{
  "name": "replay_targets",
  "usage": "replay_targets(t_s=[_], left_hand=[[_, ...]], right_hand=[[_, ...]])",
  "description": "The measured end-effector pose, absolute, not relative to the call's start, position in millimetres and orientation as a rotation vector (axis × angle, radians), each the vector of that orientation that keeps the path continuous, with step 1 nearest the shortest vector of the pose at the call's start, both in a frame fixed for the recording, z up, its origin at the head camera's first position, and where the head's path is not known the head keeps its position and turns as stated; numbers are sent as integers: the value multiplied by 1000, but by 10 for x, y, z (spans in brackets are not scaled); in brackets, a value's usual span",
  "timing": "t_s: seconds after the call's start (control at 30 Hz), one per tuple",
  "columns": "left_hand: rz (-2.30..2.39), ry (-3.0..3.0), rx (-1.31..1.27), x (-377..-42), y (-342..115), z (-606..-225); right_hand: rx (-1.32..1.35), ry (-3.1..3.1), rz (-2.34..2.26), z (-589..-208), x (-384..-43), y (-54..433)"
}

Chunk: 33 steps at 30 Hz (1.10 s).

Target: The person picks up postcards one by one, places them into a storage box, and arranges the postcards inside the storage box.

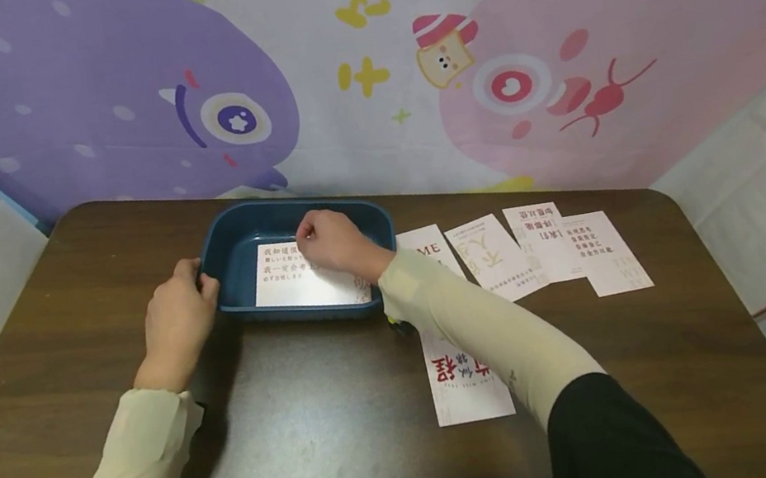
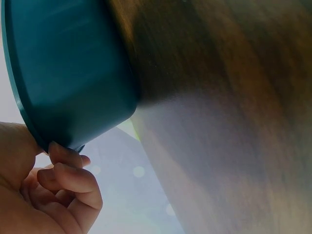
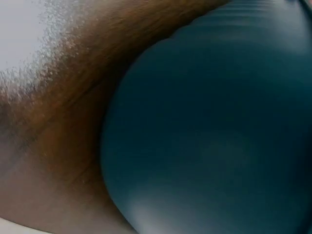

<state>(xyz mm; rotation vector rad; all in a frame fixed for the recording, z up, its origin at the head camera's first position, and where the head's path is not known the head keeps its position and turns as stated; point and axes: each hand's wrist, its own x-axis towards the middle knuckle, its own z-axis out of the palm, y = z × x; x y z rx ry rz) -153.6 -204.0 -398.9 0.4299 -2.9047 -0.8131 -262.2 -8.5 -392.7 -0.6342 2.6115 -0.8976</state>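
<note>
A dark blue plastic basin (image 1: 228, 255) stands near the table's back edge. At its left end my left hand (image 1: 175, 326) grips the rim, with the curled fingers (image 2: 78, 183) seen against the outer wall in the left wrist view. My right hand (image 1: 334, 242) reaches over the right side into the basin, fingers curled at the upper edge of a white printed card (image 1: 304, 289). This card lies within the basin's walls, partly covered by that hand; the fingertips are hidden. The right wrist view is filled mostly by the basin's outer wall (image 3: 209, 122).
Right of the basin, several printed cards lie on the brown wooden table (image 1: 293, 429): a tan-lettered card (image 1: 494, 255), an overlapped card (image 1: 544, 238), the rightmost card (image 1: 607, 254) and a red-lettered card (image 1: 472, 400) under my right sleeve. A cartoon cloth (image 1: 333, 113) hangs behind.
</note>
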Motion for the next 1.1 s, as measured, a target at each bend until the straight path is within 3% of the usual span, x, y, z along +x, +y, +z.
replay_targets(t_s=[1.1], left_hand=[[-783, -2886, 397, -1520, -2032, -3991]], right_hand=[[-666, 2582, -804, -4071, -2625, 11]])
